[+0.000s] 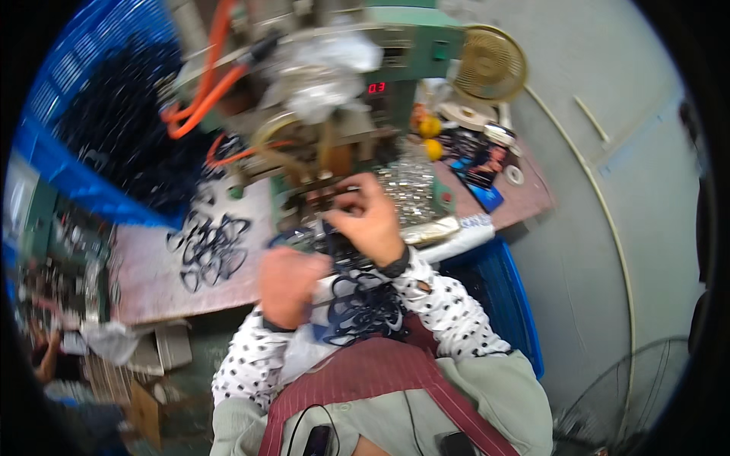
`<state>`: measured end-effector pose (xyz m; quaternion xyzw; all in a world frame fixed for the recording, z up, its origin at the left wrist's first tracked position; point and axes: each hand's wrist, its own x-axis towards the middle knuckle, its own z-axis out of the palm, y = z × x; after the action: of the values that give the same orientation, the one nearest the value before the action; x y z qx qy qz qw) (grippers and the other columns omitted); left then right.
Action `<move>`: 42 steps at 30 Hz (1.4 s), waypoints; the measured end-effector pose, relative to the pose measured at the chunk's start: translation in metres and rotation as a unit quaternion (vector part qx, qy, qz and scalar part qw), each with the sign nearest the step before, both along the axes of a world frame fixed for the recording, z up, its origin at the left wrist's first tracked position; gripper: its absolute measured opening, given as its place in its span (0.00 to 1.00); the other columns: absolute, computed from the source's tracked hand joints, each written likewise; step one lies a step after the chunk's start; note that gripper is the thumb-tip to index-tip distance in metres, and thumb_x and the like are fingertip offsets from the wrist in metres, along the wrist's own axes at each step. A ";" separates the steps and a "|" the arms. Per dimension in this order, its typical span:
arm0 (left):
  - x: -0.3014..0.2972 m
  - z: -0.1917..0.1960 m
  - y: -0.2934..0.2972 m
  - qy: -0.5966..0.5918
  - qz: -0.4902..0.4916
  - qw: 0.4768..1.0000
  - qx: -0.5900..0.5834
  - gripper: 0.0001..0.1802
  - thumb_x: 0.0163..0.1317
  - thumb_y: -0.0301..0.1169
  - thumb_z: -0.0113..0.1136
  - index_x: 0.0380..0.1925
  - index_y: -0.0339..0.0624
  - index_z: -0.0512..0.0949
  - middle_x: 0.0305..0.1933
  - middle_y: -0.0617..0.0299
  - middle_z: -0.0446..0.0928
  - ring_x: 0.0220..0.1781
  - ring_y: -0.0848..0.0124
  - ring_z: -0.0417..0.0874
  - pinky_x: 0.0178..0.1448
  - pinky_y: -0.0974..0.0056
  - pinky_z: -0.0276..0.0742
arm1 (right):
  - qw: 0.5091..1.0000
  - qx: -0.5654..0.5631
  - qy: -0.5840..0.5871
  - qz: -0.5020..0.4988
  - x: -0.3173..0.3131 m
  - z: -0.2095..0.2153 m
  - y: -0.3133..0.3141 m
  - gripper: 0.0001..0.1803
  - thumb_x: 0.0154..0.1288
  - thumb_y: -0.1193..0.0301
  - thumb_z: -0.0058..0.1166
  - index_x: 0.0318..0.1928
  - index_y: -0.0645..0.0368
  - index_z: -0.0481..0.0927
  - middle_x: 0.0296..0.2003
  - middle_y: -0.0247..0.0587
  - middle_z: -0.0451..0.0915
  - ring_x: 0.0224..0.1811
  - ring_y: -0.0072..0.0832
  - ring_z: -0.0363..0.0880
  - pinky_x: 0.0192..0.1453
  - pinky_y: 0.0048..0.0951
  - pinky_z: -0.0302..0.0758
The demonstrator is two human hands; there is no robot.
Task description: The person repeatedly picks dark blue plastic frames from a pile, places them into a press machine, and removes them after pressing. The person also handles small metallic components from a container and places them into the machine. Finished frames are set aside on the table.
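Observation:
My right hand [370,224] reaches to the work point of a green bench machine [414,45]. Its thumb and fingertips are bent together there, and what they pinch is too small to make out. Lower and to the left, my left hand [290,283] is smeared by motion, so its fingers do not show clearly. It hovers beside dark navy looped pieces [365,308] heaped on my lap, over whitish plastic. Shiny small metal parts [411,190] fill a spot just right of the machine's work point.
More dark loops [213,251] lie on the pinkish table [144,281] at left. A blue crate [99,194] of dark pieces stands behind them. Orange hoses [201,106] hang at the machine. A fan [490,64] stands back right; a blue bin [521,311] sits by my right arm.

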<state>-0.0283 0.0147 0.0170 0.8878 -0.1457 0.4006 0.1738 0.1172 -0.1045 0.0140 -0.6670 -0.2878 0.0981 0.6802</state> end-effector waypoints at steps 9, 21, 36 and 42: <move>0.028 0.044 0.027 -0.029 0.074 0.903 -0.422 0.13 0.74 0.31 0.49 0.47 0.31 0.76 0.38 0.58 0.81 0.33 0.74 0.81 0.42 0.70 0.76 | 0.995 0.063 0.074 0.031 0.003 -0.005 -0.003 0.24 0.51 0.83 0.64 0.50 0.67 0.71 0.34 0.41 0.83 0.36 0.16 0.77 0.39 0.20 0.75; 0.024 -0.021 -0.027 -0.006 -0.137 0.990 -0.015 0.23 0.52 0.16 0.55 0.52 0.35 0.77 0.51 0.50 0.80 0.53 0.55 0.82 0.59 0.49 0.76 | 0.994 -0.006 -0.083 -0.074 0.018 -0.010 -0.018 0.19 0.54 0.76 0.63 0.47 0.60 0.75 0.32 0.42 0.83 0.33 0.27 0.84 0.37 0.28 0.79; 0.027 -0.053 -0.014 -0.042 -0.096 0.994 0.013 0.20 0.61 0.26 0.53 0.54 0.31 0.76 0.57 0.46 0.78 0.56 0.53 0.80 0.65 0.48 0.70 | 0.938 -0.322 -0.064 -0.108 0.124 -0.085 -0.085 0.15 0.62 0.75 0.57 0.50 0.66 0.78 0.39 0.45 0.82 0.36 0.31 0.80 0.40 0.30 0.76; 0.046 -0.050 -0.030 -0.165 -0.186 0.967 -0.047 0.14 0.63 0.24 0.48 0.47 0.34 0.78 0.52 0.50 0.78 0.50 0.56 0.80 0.62 0.49 0.74 | 0.889 -0.381 -0.237 -0.096 0.130 -0.122 -0.114 0.17 0.65 0.66 0.57 0.47 0.67 0.80 0.43 0.55 0.82 0.45 0.47 0.81 0.51 0.39 0.75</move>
<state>0.0177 -0.0153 -0.0332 0.7576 -0.3158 0.5082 0.2609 0.2468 -0.2186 -0.1084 -0.9028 -0.3150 -0.0266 0.2917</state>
